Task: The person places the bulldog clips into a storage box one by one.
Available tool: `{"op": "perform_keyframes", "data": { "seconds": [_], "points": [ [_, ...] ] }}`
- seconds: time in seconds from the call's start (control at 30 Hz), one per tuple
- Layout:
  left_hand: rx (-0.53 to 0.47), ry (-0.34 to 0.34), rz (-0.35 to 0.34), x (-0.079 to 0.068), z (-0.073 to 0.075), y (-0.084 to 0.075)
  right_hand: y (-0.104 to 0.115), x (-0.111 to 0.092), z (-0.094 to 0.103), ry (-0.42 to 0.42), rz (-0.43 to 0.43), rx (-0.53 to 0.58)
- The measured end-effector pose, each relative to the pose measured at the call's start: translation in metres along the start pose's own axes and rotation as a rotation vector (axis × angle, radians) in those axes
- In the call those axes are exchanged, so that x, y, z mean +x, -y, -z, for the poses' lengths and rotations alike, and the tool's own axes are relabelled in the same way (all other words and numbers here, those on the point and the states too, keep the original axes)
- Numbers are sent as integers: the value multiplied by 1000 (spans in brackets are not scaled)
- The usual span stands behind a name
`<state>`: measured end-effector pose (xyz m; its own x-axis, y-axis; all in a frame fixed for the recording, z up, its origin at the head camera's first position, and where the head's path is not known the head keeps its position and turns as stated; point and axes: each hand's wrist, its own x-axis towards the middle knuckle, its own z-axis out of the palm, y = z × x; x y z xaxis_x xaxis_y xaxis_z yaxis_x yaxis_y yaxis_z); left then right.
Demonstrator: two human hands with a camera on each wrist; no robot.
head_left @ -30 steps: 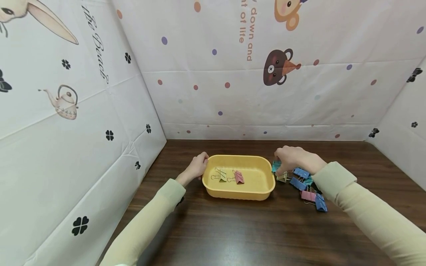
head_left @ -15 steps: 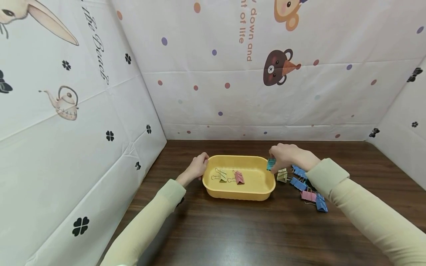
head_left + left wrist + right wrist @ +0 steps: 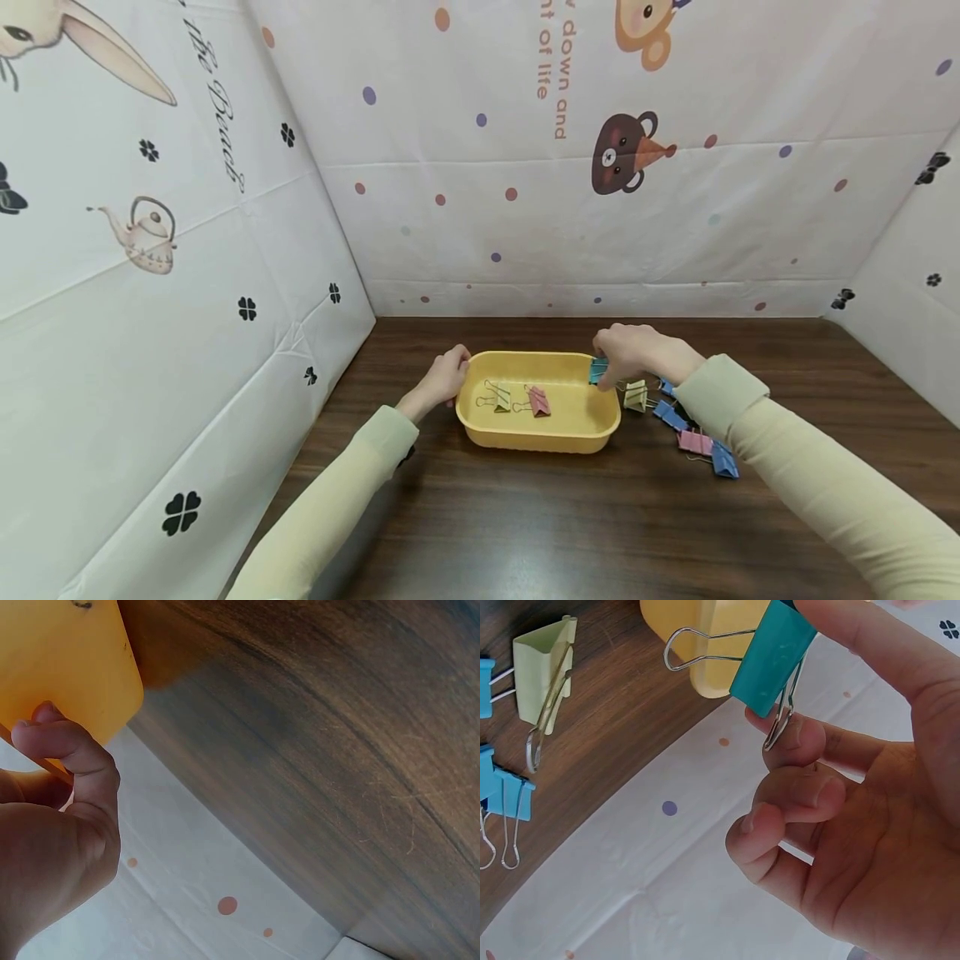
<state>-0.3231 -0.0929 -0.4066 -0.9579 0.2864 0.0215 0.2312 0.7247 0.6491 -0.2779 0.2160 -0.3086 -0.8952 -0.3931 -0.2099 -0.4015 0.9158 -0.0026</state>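
Note:
A teal binder clip is pinched between the thumb and a fingertip of my right hand, with its wire handles sticking out. In the head view that teal clip is over the right end of a yellow plastic tray. My left hand grips the tray's left rim, fingers curled over the wall, as the left wrist view also shows of the hand. Inside the tray lie a pale green binder clip and a pink binder clip.
Right of the tray, a pale green clip lies on the dark wooden table. Several blue clips and a pink clip are heaped beyond it, partly hidden by the right arm. Patterned white sheets stand behind and beside the table.
My right hand has lifted the teal clip from beside the pile and carried it left, over the tray's right end. The left hand and tray have stayed in place.

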Motion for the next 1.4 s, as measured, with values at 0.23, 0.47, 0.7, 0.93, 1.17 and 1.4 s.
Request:
{"op": "perform_keyframes", "data": {
  "seconds": [0.23, 0.47, 0.7, 0.93, 1.17, 1.4],
  "points": [
    [-5, 6, 8, 0, -1, 1, 7, 6, 2, 7, -5, -10],
    [-13, 10, 3, 0, 1, -1, 12, 12, 3, -1, 10, -22],
    [-8, 6, -11, 0, 2, -2, 17, 17, 2, -2, 22, -31],
    [-10, 7, -14, -1, 1, -1, 22, 19, 2, 5, 31, -35],
    [2, -9, -20, -1, 0, 0, 28, 24, -2, 13, 24, -42],
    [-2, -6, -14, -1, -1, 1, 30, 28, -8, 35, 25, -32]
  ]
}}
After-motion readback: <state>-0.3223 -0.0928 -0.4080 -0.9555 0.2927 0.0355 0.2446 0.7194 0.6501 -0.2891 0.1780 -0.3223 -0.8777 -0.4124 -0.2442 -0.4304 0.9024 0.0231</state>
